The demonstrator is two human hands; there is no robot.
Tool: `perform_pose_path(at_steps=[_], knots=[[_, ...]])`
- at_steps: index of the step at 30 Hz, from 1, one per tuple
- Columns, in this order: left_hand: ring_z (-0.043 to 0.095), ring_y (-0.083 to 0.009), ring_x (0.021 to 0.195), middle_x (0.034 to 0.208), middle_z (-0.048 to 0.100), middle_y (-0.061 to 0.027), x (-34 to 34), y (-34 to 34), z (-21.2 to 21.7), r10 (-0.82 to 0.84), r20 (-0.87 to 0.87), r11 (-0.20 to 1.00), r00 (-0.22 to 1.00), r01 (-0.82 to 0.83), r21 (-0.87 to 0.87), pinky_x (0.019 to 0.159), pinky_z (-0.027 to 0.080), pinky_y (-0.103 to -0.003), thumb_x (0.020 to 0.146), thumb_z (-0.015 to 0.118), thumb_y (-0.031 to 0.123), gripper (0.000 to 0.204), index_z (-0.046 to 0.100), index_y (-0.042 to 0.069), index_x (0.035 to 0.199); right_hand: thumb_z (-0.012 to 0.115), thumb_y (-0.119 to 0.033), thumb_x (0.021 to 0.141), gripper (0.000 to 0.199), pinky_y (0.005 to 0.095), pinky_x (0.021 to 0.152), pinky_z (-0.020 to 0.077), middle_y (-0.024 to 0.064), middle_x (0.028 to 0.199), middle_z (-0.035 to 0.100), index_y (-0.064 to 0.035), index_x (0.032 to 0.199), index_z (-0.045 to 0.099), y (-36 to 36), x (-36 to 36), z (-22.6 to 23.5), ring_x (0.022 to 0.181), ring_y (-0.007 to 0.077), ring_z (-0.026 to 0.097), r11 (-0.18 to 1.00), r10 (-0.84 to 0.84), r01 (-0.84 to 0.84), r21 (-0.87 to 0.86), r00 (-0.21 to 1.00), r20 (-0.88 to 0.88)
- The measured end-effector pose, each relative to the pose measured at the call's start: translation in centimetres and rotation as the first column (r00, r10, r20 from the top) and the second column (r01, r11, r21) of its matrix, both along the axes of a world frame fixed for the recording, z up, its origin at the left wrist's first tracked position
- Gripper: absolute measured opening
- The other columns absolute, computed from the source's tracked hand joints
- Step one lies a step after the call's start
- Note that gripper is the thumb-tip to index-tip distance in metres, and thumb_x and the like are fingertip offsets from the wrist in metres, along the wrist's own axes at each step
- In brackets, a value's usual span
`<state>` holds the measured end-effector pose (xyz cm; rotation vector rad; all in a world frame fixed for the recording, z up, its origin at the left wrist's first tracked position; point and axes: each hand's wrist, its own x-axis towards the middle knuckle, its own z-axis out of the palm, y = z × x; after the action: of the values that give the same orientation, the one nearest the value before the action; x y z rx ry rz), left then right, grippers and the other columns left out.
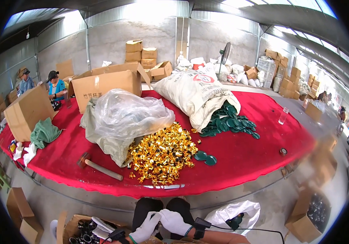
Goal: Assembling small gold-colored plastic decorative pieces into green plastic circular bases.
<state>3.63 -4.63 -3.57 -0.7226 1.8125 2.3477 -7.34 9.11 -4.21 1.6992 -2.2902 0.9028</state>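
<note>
Both hands wear white gloves and meet over my lap, below the table's near edge. My left hand [146,228] is closed, its fingertips touching the other glove. My right hand [175,222] has its fingers curled in against the left. Whatever sits between them is too small or hidden to make out. Just beyond, on the red cloth [247,162], lies a heap of shiny gold pieces [164,152], some showing black parts. Two dark green discs [205,158] rest at its right side. A mallet [99,166] with a wooden handle lies to its left.
A white sack [199,91] spills green discs [231,122] on the table. Clear plastic [127,112] covers another bag. Cardboard boxes [109,83] stand behind. Beside my legs are a box of black parts [85,232] and a white bag [239,211]. Two people [55,87] sit far left.
</note>
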Motion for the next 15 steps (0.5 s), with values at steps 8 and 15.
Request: perform_pose_path(at_steps=[8,15], knots=[[0.063,-0.0177,0.054,0.073,0.067,-0.0075,0.4,-0.7,2.3,-0.208,0.163,0.645,0.965,0.010,0.764,0.044,0.049,-0.024,0.102,0.052,0.065,0.058,0.065,0.010,0.087,0.066,-0.030,0.088,0.019,0.0408,0.057,0.0515,0.0048,0.077,0.063,-0.0132,0.079,0.069,1.5,0.4,5.6,0.074,0.0249,0.065,0.990,0.085,-0.074,0.118,0.992,-0.091],[0.053,-0.0142,0.047,0.070,0.062,-0.0077,1.7,-0.8,1.4,-0.363,0.122,0.429,0.924,0.050,0.902,0.039,0.041,-0.021,0.098,0.052,0.071,0.059,0.063,0.013,0.089,0.064,-0.026,0.085,0.013,0.0384,0.047,0.0412,0.0005,0.069,0.056,-0.0198,0.076,0.057,0.5,0.5,4.8,0.061,0.0189,0.061,0.956,0.283,-0.211,0.204,0.850,-0.445]])
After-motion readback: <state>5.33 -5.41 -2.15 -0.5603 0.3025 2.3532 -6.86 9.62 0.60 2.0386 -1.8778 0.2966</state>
